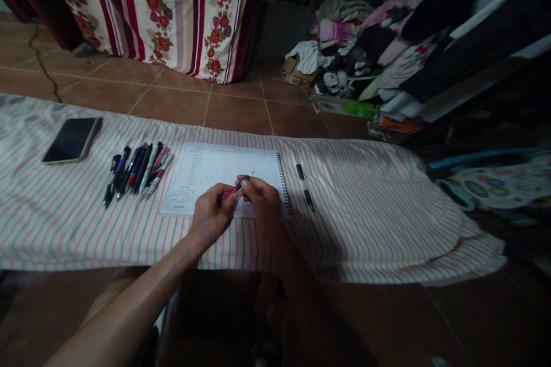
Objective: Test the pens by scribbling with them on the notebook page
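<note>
Over a spiral notebook (pixel 185 163) on the cloth-covered table, my two hands meet around a red and black pen (pixel 233 190). My left hand (pixel 214 206) is closed on the pen's red body. At the upper end, by the thin pale tip, the fingers of my right hand (pixel 262 198) pinch the black part. My fingers hide some of the pen. Right of the notebook's spiral edge lie a short black pen piece (pixel 300 171) and a black piece with a pointed tip (pixel 309 200), apart from each other.
Several pens (pixel 142 169) lie in a bunch left of the notebook. A dark-screened phone (pixel 72 140) rests farther left on the striped cloth (pixel 370 212). Behind are a floral curtain (pixel 181 11) and heaped clothes (pixel 340 31). A patterned plastic chair (pixel 503 183) stands at the right.
</note>
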`<state>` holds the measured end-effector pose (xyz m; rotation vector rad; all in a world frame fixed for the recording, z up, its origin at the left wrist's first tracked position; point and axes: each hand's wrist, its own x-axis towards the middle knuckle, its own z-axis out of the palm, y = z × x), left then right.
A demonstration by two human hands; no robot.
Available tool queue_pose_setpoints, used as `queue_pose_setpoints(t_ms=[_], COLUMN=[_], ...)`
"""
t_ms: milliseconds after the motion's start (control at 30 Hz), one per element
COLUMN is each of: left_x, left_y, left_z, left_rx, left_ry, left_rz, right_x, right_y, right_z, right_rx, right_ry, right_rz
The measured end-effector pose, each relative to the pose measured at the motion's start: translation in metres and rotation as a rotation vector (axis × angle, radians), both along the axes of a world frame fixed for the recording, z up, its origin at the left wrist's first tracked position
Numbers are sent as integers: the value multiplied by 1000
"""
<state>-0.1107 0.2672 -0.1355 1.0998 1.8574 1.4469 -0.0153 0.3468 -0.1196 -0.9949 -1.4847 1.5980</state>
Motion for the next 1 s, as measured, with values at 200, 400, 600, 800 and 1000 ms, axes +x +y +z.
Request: queue_pose_setpoints(t_ms=[200,400,600,800,1000], left_x=[0,2,2,-3,-6], left_y=[-2,-1,-1,0,0], left_z=[4,6,5,3,-1], left_rx=[-47,-34,-20,6,25], left_ry=[127,29,-99,-275,-390], left_rz=[-10,15,3,39,29], right_x=[1,1,0,15,29], right_y=[-3,-2,5,21,42], right_z=[5,4,-6,-5,-16], right_rx=[-11,-22,42,67,167], right_ry=[-22,20,-44,-14,-131], right_rz=[-3,9,-41,-162,-229])
